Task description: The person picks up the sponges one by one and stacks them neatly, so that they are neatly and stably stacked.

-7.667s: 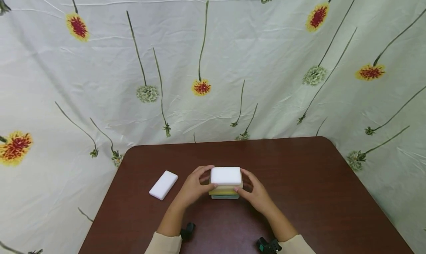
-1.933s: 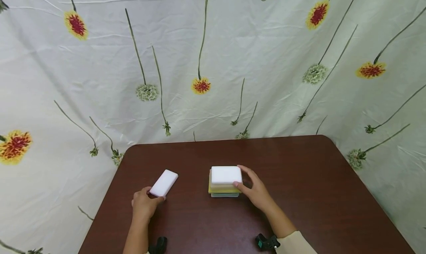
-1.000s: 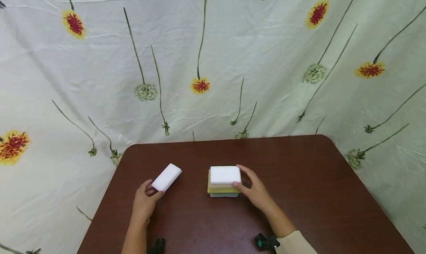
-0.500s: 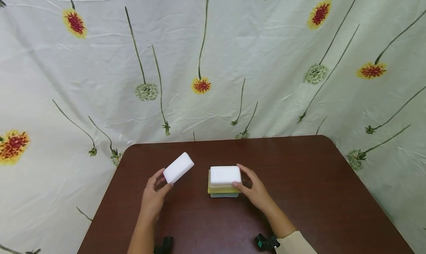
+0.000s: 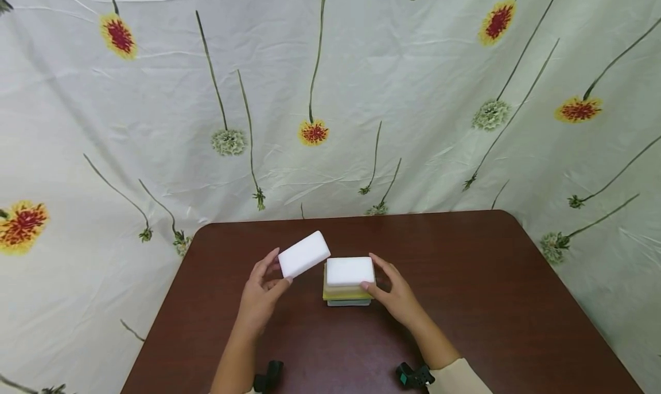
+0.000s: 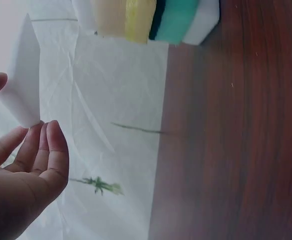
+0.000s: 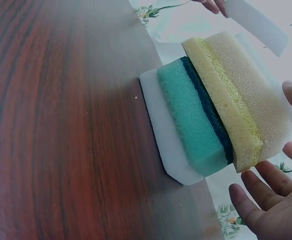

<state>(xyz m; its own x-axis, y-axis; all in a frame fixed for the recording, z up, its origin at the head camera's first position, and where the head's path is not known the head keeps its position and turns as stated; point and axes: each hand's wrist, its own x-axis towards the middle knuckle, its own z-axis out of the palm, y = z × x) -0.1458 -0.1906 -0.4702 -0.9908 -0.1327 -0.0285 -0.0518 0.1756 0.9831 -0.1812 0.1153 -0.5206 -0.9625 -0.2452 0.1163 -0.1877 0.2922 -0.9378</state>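
My left hand [image 5: 260, 296] pinches a white sponge block [image 5: 304, 254] between thumb and fingertips, tilted in the air just left of a stack of sponges. In the left wrist view the held block [image 6: 23, 75] stands apart from the stack. On top of the stack lies another white sponge [image 5: 349, 272]; beneath come a beige sponge [image 7: 255, 92], a yellow sponge [image 7: 213, 100], a teal sponge with a dark blue layer [image 7: 190, 115] and a white block [image 7: 168, 132] at the bottom. My right hand [image 5: 395, 296] holds the stack's upper right side, thumb in front, forefinger behind.
The stack stands on a dark brown wooden table [image 5: 465, 296] with rounded far corners. Behind it hangs a pale cloth [image 5: 423, 96] printed with flowers. A black wrist device [image 5: 415, 375] sits at my right cuff, another [image 5: 268, 375] at my left.
My left hand has moved from resting on the stack to the separate white sponge, lifted it off the table and carried it right, to the stack's left edge. My right hand has stayed by the stack.
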